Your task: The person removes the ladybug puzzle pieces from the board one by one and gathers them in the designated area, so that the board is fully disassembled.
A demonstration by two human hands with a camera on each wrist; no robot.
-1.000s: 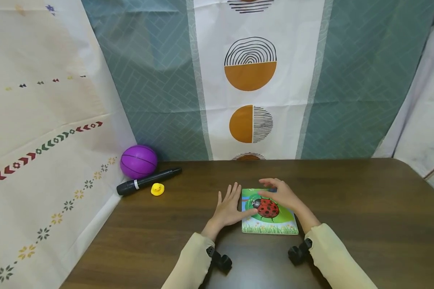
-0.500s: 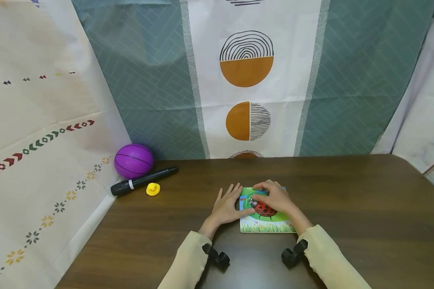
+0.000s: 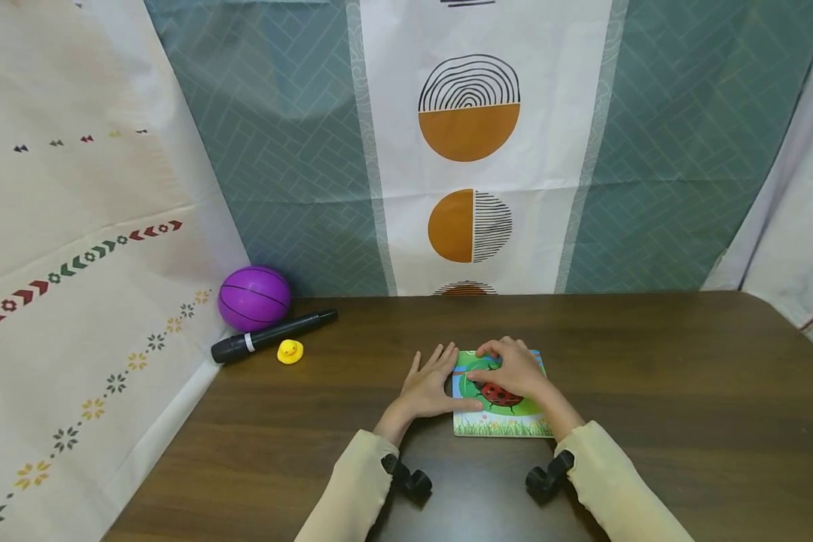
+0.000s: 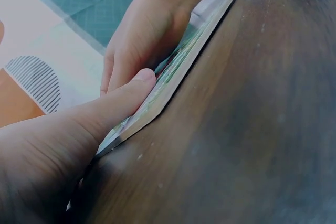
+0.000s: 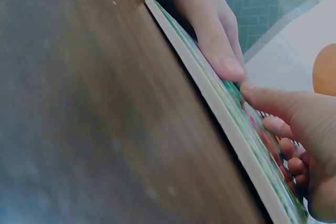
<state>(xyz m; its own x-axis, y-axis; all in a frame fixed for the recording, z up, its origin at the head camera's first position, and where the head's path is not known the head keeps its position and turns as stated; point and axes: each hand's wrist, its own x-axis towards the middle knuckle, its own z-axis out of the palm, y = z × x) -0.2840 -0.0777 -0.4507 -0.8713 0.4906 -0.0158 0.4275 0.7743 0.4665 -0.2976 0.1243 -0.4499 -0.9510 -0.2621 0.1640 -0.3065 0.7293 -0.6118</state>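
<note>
A thin, square ladybug picture board (image 3: 504,429) lies on the brown table, with a green ground and printed grass along its near edge. My left hand (image 3: 425,388) is at its left side, fingers spread and thumb over the board; the left wrist view shows that thumb (image 4: 128,95) resting on the top near the edge. My right hand (image 3: 518,370) reaches over the ladybug (image 3: 500,395), thumb and index finger bent and apart at its head. In the right wrist view the right hand's fingers (image 5: 286,129) touch the picture and partly hide it.
At the back left are a purple ball (image 3: 254,299), a black stick-shaped thing with a white band (image 3: 274,336) and a yellow rubber duck (image 3: 290,351). A patterned curtain (image 3: 312,150) hangs behind the table (image 3: 650,391), and a white cloth (image 3: 95,301) hangs at the left.
My right hand has moved left and down over the ladybug, its fingers now lower at the bug's head. The left hand stays at the board's left side. The head view has shifted slightly.
</note>
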